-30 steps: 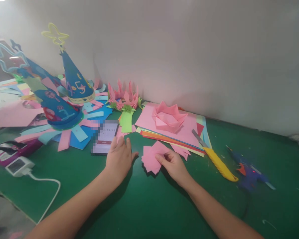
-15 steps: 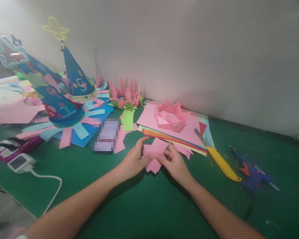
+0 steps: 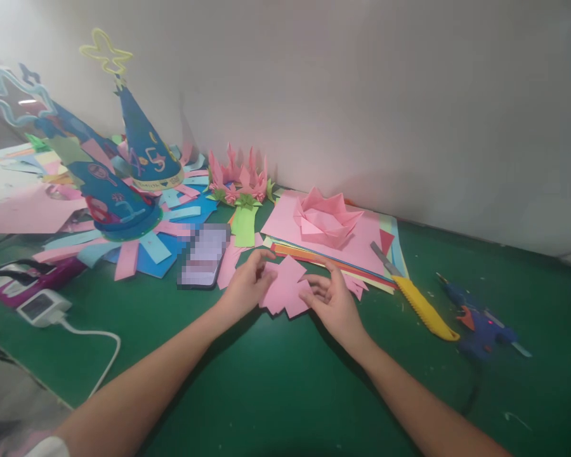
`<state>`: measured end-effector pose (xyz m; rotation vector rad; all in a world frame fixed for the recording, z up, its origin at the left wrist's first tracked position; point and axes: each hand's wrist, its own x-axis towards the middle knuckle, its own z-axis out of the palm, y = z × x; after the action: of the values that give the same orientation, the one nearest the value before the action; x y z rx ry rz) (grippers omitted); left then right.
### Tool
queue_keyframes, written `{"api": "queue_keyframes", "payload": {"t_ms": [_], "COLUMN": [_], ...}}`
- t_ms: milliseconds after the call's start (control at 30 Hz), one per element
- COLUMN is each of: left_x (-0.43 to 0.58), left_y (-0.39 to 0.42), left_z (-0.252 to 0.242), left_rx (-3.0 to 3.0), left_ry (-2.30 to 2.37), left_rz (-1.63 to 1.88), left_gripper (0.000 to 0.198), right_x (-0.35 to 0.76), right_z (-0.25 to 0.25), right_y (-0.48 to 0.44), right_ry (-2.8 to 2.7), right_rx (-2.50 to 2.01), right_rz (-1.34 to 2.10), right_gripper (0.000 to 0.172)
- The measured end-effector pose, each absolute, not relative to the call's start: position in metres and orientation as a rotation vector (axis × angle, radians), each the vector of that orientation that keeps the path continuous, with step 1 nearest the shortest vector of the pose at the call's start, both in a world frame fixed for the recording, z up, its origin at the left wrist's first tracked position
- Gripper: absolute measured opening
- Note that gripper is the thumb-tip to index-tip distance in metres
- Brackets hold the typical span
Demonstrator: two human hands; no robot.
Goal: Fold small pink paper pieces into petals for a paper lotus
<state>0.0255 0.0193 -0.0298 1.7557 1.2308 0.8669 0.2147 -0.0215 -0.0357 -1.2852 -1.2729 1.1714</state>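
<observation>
- A white charger (image 3: pixel 42 307) with its cable lies at the far left of the green mat (image 3: pixel 266 381), just in front of a purple device (image 3: pixel 38 279).
- Two blue paper cone hats stand behind them. The nearer hat (image 3: pixel 111 200) rests on a fan of pink and blue paper strips, and the farther hat (image 3: pixel 145 152) carries a yellow star on its tip.
- A phone (image 3: pixel 203 256) lies flat on the mat, just left of the left hand.
- A spiky pink paper flower piece (image 3: pixel 238 174) stands against the wall, with a green paper strip (image 3: pixel 244 226) in front of it.
- The left hand (image 3: pixel 245 285) is closed on the left edge of the pink paper squares (image 3: pixel 285 289), thumb above and fingers on the sheet.
- The pink paper squares lie fanned on the mat between the two hands.
- The right hand (image 3: pixel 335 304) is loosely spread, its fingertips at the right edge of the squares without clasping them.
- A folded pink paper lotus (image 3: pixel 326 219) sits on a stack of coloured sheets (image 3: pixel 361 251) behind the hands.
- A yellow utility knife (image 3: pixel 421 306) lies partly on that stack's right edge.
- A blue glue gun (image 3: pixel 478 320) lies farthest right.
</observation>
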Motion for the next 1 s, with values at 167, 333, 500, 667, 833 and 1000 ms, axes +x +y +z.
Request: {"api": "queue_keyframes", "payload": {"t_ms": [167, 333, 500, 667, 833, 1000], "left_x": [0.018, 0.022, 0.023, 0.025, 0.031, 0.030], "left_y": [0.031, 0.027, 0.010, 0.008, 0.015, 0.013], "left_z": [-0.029, -0.022, -0.021, -0.023, -0.026, -0.026], "left_rx": [2.127, 2.372, 2.535, 2.589, 2.634, 2.538], "left_ry": [1.314, 1.345, 1.304, 1.330, 1.278, 1.280], "left_rz": [0.876, 1.051, 0.664, 0.437, 0.496, 0.697], "left_gripper": [0.016, 0.026, 0.052, 0.033, 0.024, 0.020], "right_x": [0.222, 0.221, 0.223, 0.224, 0.222, 0.222], "right_z": [-0.038, -0.031, -0.029, -0.028, -0.028, -0.029], "right_y": [-0.019, -0.022, -0.022, -0.022, -0.023, -0.023], "right_ry": [-1.259, -1.508, -1.518, -1.498, -1.506, -1.500], "right_rx": [-1.257, -1.301, -1.335, -1.341, -1.318, -1.299], "right_rz": [1.093, 0.949, 0.842, 0.730, 0.703, 0.736], "right_gripper": [0.037, 0.008, 0.009, 0.012, 0.013, 0.014]}}
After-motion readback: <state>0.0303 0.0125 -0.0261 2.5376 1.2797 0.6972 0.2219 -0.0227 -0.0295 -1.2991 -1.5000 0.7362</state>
